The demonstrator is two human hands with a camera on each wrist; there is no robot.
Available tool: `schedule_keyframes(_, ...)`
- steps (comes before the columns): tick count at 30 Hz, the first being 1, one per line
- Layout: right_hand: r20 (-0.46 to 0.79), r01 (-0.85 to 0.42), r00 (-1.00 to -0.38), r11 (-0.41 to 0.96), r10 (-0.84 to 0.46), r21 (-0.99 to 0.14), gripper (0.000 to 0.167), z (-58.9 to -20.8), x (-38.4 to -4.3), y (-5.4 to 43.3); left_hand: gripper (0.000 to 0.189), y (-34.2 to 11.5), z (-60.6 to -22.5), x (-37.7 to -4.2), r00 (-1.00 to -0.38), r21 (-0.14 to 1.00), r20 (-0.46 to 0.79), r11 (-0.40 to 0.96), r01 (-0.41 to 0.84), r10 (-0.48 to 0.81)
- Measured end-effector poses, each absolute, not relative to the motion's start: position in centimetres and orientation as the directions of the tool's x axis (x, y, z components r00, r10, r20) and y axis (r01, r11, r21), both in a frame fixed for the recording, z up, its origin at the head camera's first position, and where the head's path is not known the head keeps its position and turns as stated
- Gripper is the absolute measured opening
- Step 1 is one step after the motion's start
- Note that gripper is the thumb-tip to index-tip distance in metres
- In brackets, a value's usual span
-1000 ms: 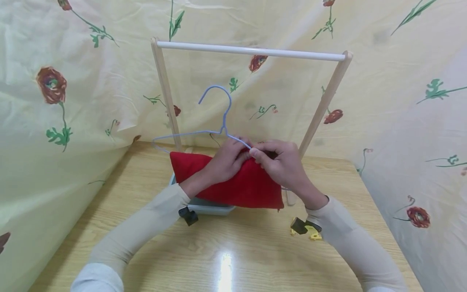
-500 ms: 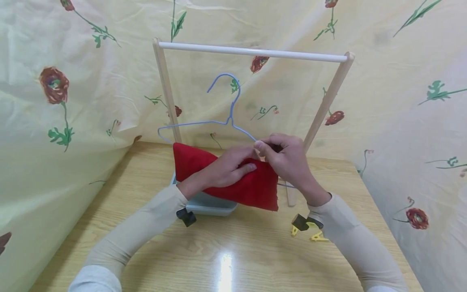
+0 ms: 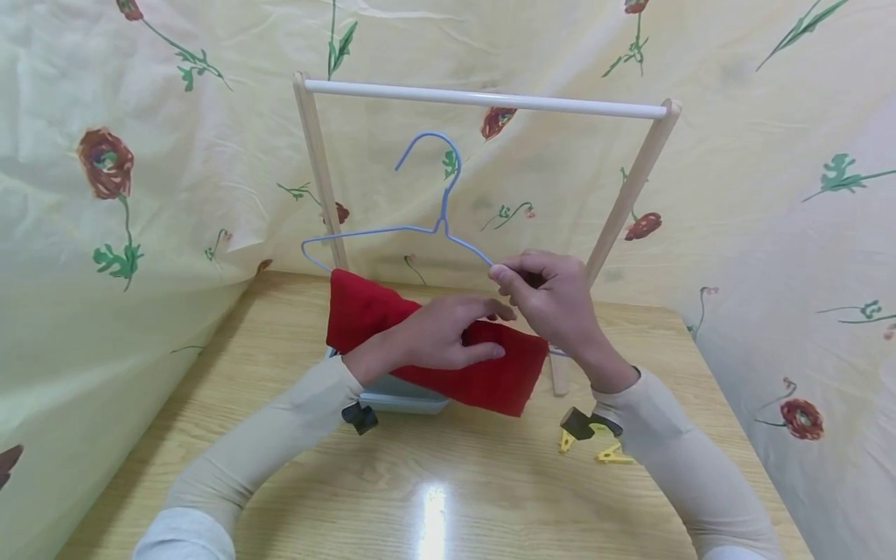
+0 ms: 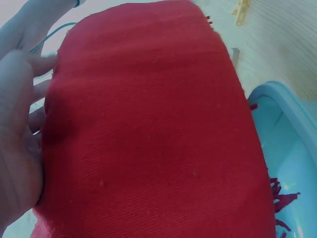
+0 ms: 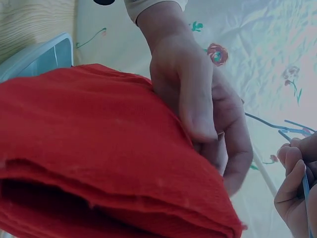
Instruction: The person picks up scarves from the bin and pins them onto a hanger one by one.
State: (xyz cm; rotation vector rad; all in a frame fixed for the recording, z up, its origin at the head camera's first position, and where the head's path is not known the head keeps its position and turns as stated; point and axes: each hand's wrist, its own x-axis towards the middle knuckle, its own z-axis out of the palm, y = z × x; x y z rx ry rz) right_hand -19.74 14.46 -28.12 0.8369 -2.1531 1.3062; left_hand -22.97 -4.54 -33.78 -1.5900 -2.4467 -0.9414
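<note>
A blue wire hanger [image 3: 444, 204] is held up in front of the rack, its hook pointing upward. My right hand [image 3: 558, 299] pinches the hanger's right shoulder between thumb and fingers. Red cloth [image 3: 364, 307] hangs folded over the hanger's lower bar, tilted down to the right; its open layered end shows in the right wrist view. My left hand [image 3: 441, 333] rests at the cloth's upper edge, thumb straight and apart from the loosely bent fingers. In the left wrist view the cloth [image 4: 148, 124] hides part of those fingers.
Behind stands a rack with a white rod [image 3: 483, 99] and wooden posts [image 3: 633, 187]. A light-blue tub [image 3: 402, 403] sits under the cloth, with some dark red strands in it. Yellow clothespins [image 3: 614, 456] lie near my right forearm. Floral curtain [image 3: 101, 257] surrounds the table.
The hanger has risen and shifted right with my right hand. My left hand has drawn away from the right one and its fingers have spread; the cloth's right end has swung.
</note>
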Motion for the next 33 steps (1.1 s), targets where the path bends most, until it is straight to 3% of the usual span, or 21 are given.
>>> schedule_keyframes(3, 0.673, -0.715, -0.694, 0.356, -0.255, -0.602, 0.004, -28.09, -19.8, 14.57, 0.044, -4.5, -33.81, -22.92, -0.44, 0.413, 0.384, 0.275, 0.868, 0.812)
schedule_keyframes(8, 0.675, -0.719, -0.69, 0.346, -0.259, -0.603, 0.004, -28.08, -19.75, 14.58, 0.026, -4.54, -34.1, -22.91, -0.429, 0.415, 0.437, 0.246, 0.876, 0.791)
schedule_keyframes(11, 0.675, -0.723, -0.687, 0.342, -0.268, -0.6, 0.003, -28.15, -19.75, 14.53, 0.02, -4.67, -34.3, -23.02, -0.458, 0.488, 0.478, 0.207, 0.848, 0.749)
schedule_keyframes(15, 0.667, -0.721, -0.689, 0.357, -0.282, -0.594, 0.004, -28.39, -19.76, 14.43, 0.015, -4.79, -34.53, -23.33, -0.544, 0.614, 0.502, 0.167, 0.772, 0.672)
schedule_keyframes(19, 0.662, -0.718, -0.692, 0.365, -0.287, -0.593, 0.004, -28.61, -19.8, 14.37, 0.019, -4.72, -34.49, -23.39, -0.595, 0.652, 0.517, 0.168, 0.74, 0.616)
schedule_keyframes(28, 0.669, -0.715, -0.696, 0.335, -0.259, -0.614, 0.004, -28.22, -20.16, 14.5, 0.022, -4.27, -34.72, -22.91, -0.408, 0.415, 0.562, 0.181, 0.891, 0.72)
schedule_keyframes(33, 0.659, -0.704, -0.707, 0.339, -0.257, -0.624, 0.004, -28.14, -20.18, 14.51, 0.031, -4.44, -34.55, -22.78, -0.428, 0.457, 0.547, 0.172, 0.873, 0.719)
